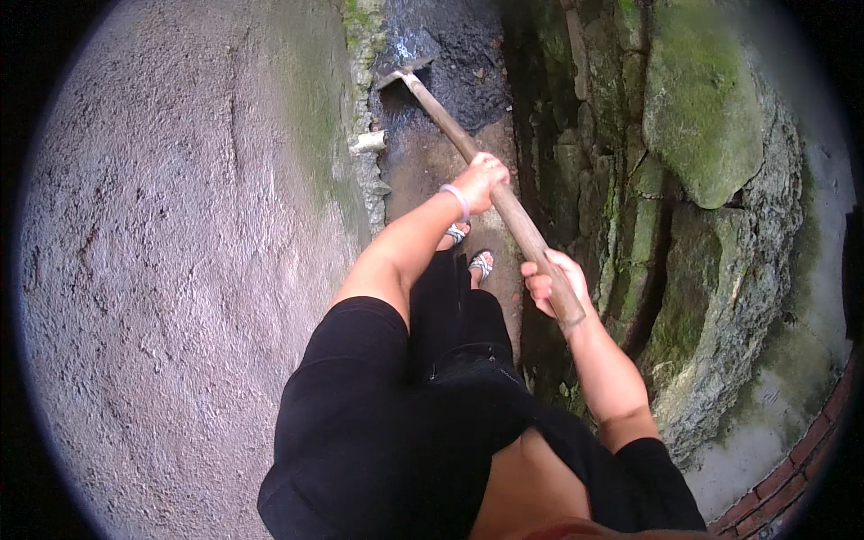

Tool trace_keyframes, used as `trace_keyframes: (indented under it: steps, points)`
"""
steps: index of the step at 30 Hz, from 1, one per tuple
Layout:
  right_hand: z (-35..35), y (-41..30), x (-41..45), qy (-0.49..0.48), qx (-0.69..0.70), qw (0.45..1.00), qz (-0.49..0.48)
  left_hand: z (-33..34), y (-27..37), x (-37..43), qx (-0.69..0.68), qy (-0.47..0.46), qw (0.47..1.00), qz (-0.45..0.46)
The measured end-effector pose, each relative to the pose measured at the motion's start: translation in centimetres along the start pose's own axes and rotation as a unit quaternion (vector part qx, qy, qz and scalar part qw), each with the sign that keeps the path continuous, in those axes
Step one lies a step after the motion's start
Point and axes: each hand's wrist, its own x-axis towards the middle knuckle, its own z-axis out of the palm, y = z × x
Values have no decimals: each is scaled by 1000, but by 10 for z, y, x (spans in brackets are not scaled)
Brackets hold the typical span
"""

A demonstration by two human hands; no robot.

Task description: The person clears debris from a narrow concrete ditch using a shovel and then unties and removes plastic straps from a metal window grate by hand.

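Note:
My left hand (480, 182), with a pale bracelet at its wrist, is closed around the middle of a long wooden handle. That handle belongs to a hoe (442, 120). Lower down, my right hand (560, 283) grips the handle close to its butt end. The shaft slants away from me to the upper left. At its far end the metal hoe head (403, 73) is over the wet channel floor, by a heap of dark wet mud (476, 64). Whether the blade touches the floor cannot be made out.
A roughcast wall (169, 202) rises on the left, with a short broken pipe stub (368, 142) at its base. On the right stands a mossy stone wall (621, 135). My sandalled feet (481, 263) are on the narrow channel floor (493, 155) between them. Red bricks (776, 482) edge the lower right.

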Motion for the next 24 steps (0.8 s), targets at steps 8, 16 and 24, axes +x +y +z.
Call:
trace_keyframes:
  steps: [8, 16, 24]
  points:
    - [-20, 37, -130, 129, -39, 983, -123, 76, 122, 0, -82, 17, 996, 8]
    - [29, 64, -185, 155, -160, 964, -144, 73, 182, -7, -117, 68, 991, 1]
    - [40, 70, -169, 23, -147, 979, -140, -3, 175, 19, -75, 33, 994, 75]
